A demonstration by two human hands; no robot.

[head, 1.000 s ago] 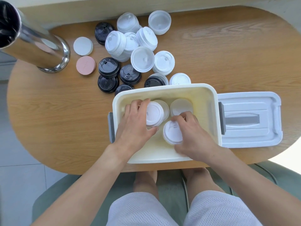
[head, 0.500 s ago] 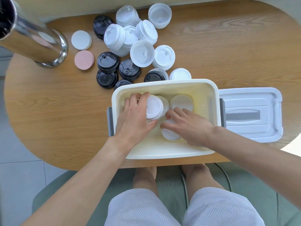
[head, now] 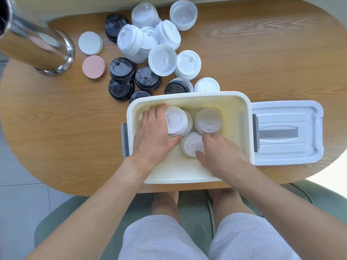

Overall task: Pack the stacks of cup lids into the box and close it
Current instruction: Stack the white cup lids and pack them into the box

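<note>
A cream plastic box [head: 242, 117] stands open on the wooden table. Inside it my left hand [head: 155, 136] grips a tilted stack of white lids [head: 175, 121] at the box's left. My right hand [head: 220, 153] holds a second white lid stack [head: 191, 144] near the middle, thumb and fingers around its rim. A third white stack [head: 207, 120] stands free at the back of the box. The box's grey-white cover [head: 287, 134] lies flat on the table to the right.
Behind the box lie several white lid stacks [head: 146, 40] and several black lid stacks [head: 122, 69]. A white disc [head: 90, 43] and a pink disc [head: 93, 67] sit left of them. A shiny metal cylinder [head: 37, 47] stands at the far left.
My right hand has drawn back toward the box's near right, uncovering the top of the middle lid stack. The left hand stays on its stack.
</note>
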